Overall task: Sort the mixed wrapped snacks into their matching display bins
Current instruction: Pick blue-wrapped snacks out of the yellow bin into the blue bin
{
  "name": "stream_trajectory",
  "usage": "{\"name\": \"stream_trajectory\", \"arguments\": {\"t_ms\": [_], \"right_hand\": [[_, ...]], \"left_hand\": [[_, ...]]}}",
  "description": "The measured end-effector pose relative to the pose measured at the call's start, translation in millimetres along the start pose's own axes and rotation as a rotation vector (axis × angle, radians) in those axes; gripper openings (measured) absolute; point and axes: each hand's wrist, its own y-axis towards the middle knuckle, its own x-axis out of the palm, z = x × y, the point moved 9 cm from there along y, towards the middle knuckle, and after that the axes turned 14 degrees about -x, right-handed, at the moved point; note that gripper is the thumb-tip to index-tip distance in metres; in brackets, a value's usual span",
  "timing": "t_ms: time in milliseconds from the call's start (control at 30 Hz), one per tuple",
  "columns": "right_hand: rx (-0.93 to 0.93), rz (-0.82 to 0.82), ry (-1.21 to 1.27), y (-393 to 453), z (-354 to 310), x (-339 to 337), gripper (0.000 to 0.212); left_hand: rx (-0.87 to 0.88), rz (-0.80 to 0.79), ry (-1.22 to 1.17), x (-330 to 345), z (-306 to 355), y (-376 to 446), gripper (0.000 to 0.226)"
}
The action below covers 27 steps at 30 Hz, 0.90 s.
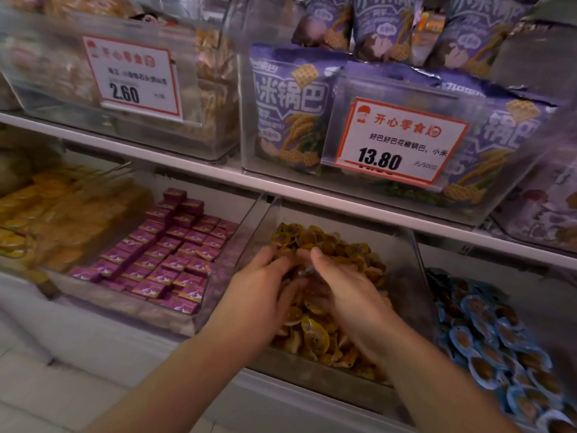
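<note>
Both hands are down in the clear acrylic bin of yellow-wrapped snacks, which sits on the lower shelf level just under the white shelf edge. The left hand lies on the left side of the pile, fingers bent down into the wrappers; the right hand lies just beside it on the right, fingers likewise curled toward the middle. The fingertips of the two hands meet over a small patch of the heap, and something pale and crinkled shows between them, but motion blur hides whether either hand actually has hold of a piece or only presses on the pile.

Left of that bin, a second clear bin holds purple boxed snacks stacked in neat rows. Further left again lies a heap of orange-yellow packets, blurred. Right of the yellow-snack bin, blue-rimmed round packs fill the neighbouring bin.

Above the yellow-snack bin, on the upper shelf, stands a clear bin of purple millet-crisp bags with a red-bordered price tag reading 13.80 on its front. Left of that, another clear bin of pale wrapped snacks carries a price card reading 2.60.
</note>
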Motion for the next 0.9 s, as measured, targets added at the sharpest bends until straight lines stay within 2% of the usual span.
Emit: {"name": "stream_trajectory", "arguments": {"t_ms": [67,133,267,333,433,500,633,767,900], "right_hand": [[-0.096,-0.109,-0.395,8.9,-5.0,-10.7,0.018],[-0.103,-0.174,-0.751,14.4,3.8,-21.2,0.018],[-0.058,-0.417,-1.16,20.1,43.4,-17.2,0.024],[0.011,-0.452,-1.311,28.4,58.4,-21.1,0.026],[0.216,-0.505,-1.351,37.5,82.5,-26.4,0.049],[0.286,-0.578,-1.328,40.8,93.5,-22.9,0.057],[0.201,-0.627,-1.243,45.3,86.8,-6.2,0.05],[0.119,-0.536,-1.229,45.3,80.0,1.3,0.017],[0.047,-0.415,-1.08,44.9,75.3,-5.9,0.021]], "left_hand": [[-0.026,0.01,-0.049,-6.0,-3.9,0.8,0.023],[-0.028,0.041,-0.077,-16.6,-3.9,0.7,0.018],[-0.039,0.128,-0.073,-46.4,-13.0,0.5,0.014],[0.003,0.131,-0.056,-52.3,-12.2,-2.4,0.014],[0.074,0.116,-0.036,-49.6,-7.4,-8.0,0.016],[0.058,0.108,-0.086,-50.2,-10.6,-7.5,0.016],[-0.001,0.112,-0.154,-53.1,-19.6,-3.8,0.017],[-0.008,0.101,-0.154,-55.0,-20.0,-4.2,0.016],[-0.01,0.092,-0.172,-57.8,-21.8,-4.5,0.016]]}}
